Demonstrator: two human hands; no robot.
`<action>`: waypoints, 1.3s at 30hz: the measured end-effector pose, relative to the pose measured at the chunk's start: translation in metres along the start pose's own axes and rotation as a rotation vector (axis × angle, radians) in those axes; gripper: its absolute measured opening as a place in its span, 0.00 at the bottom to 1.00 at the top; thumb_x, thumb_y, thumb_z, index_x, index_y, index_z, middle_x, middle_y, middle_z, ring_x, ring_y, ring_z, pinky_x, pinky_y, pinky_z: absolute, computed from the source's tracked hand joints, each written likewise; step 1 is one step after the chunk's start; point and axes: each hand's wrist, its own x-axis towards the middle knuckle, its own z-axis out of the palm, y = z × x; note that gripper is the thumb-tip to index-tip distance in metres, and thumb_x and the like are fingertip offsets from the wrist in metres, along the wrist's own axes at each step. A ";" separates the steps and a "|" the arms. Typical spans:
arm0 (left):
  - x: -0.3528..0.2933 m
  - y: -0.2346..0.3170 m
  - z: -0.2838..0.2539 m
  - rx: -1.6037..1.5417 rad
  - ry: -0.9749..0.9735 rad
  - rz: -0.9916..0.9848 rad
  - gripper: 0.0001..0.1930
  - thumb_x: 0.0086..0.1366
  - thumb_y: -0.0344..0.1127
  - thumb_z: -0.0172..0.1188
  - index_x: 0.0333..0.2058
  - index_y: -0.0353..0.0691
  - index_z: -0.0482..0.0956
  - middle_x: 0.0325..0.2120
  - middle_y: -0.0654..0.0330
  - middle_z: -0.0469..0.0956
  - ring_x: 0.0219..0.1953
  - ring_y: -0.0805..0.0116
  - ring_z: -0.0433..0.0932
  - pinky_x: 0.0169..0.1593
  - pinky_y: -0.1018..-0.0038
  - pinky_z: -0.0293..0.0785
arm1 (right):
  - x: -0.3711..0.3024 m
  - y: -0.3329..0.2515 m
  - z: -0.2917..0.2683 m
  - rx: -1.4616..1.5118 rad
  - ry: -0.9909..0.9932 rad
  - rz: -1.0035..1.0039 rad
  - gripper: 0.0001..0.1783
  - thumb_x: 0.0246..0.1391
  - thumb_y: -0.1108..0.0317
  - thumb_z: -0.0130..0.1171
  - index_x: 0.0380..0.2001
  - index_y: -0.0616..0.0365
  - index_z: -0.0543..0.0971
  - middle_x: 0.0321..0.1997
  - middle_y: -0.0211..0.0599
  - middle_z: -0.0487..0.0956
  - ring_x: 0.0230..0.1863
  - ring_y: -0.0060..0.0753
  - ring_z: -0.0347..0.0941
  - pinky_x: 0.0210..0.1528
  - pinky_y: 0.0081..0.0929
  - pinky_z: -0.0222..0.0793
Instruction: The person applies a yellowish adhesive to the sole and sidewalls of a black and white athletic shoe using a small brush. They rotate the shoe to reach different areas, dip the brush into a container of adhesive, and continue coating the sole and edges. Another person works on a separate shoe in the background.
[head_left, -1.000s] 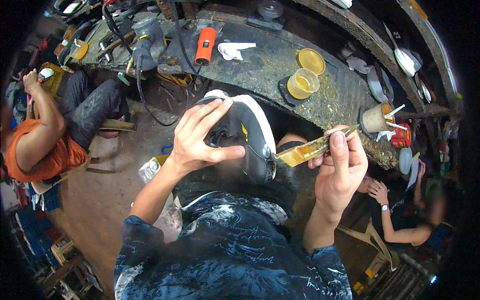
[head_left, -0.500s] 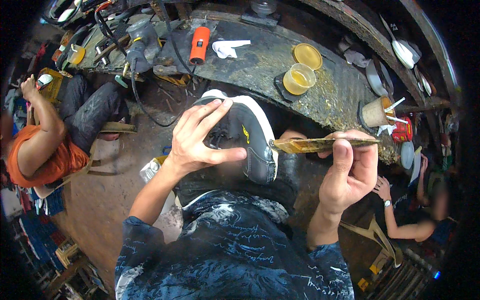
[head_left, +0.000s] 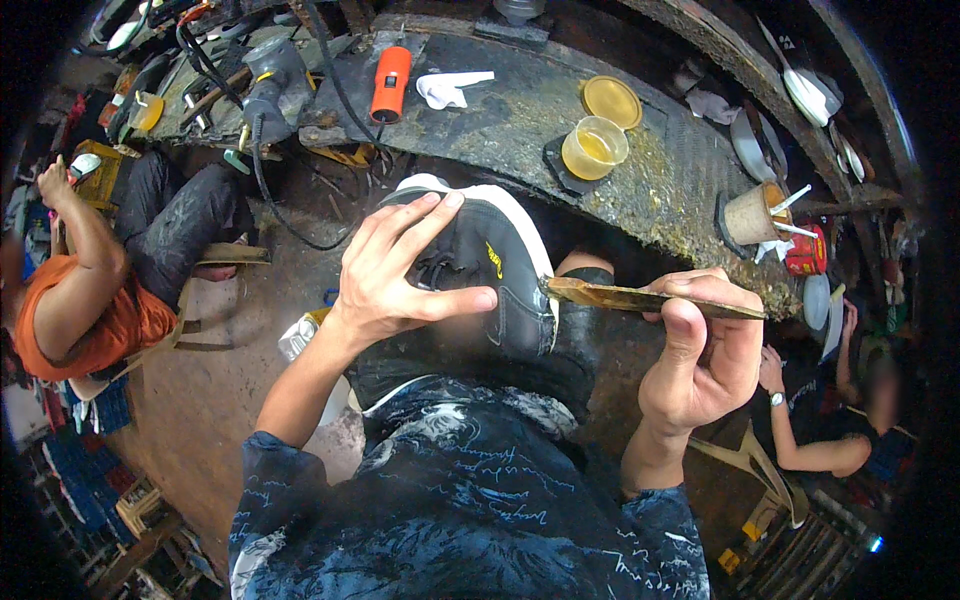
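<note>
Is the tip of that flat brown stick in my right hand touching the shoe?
Touching. In the head view the stick's tip meets the white sole edge of the black shoe, no gap visible, while the left hand grips the shoe.

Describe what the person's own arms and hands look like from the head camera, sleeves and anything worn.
Both forearms are bare below dark blue short sleeves printed with pale script-like lines and light blotches. The left hand and the right hand wear no gloves. No watch, ring or wristband shows on either.
</note>
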 end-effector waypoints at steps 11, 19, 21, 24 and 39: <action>-0.001 0.000 0.007 -0.026 0.014 0.025 0.25 0.56 0.55 0.73 0.53 0.83 0.79 0.57 0.50 0.81 0.50 0.49 0.84 0.49 0.57 0.82 | -0.005 0.002 -0.003 0.041 0.040 0.054 0.06 0.64 0.78 0.63 0.41 0.70 0.78 0.36 0.44 0.85 0.34 0.30 0.79 0.37 0.23 0.75; 0.000 -0.002 0.009 -0.042 0.010 0.056 0.28 0.55 0.50 0.74 0.55 0.83 0.79 0.60 0.50 0.79 0.51 0.49 0.84 0.50 0.58 0.81 | -0.006 0.005 -0.005 0.085 0.059 0.057 0.08 0.64 0.77 0.64 0.43 0.70 0.77 0.36 0.45 0.84 0.34 0.29 0.78 0.38 0.23 0.75; -0.001 -0.003 0.010 -0.051 0.010 0.075 0.30 0.53 0.45 0.74 0.55 0.83 0.79 0.61 0.50 0.78 0.52 0.49 0.83 0.50 0.58 0.81 | -0.007 0.005 -0.006 0.099 0.062 0.062 0.08 0.64 0.77 0.64 0.43 0.71 0.77 0.36 0.45 0.84 0.34 0.29 0.78 0.37 0.23 0.75; -0.003 -0.003 0.012 -0.097 -0.002 0.055 0.36 0.49 0.39 0.75 0.57 0.83 0.78 0.63 0.49 0.77 0.54 0.49 0.83 0.50 0.58 0.80 | -0.008 0.005 -0.005 0.124 0.081 0.074 0.08 0.65 0.77 0.64 0.43 0.71 0.77 0.36 0.45 0.84 0.34 0.29 0.78 0.37 0.22 0.74; -0.005 0.006 0.021 -0.371 -0.063 -0.078 0.47 0.36 0.29 0.75 0.60 0.69 0.80 0.65 0.45 0.75 0.56 0.45 0.81 0.56 0.58 0.78 | -0.010 0.004 -0.003 0.172 0.142 0.120 0.08 0.67 0.75 0.62 0.44 0.69 0.76 0.34 0.44 0.84 0.29 0.24 0.76 0.34 0.19 0.73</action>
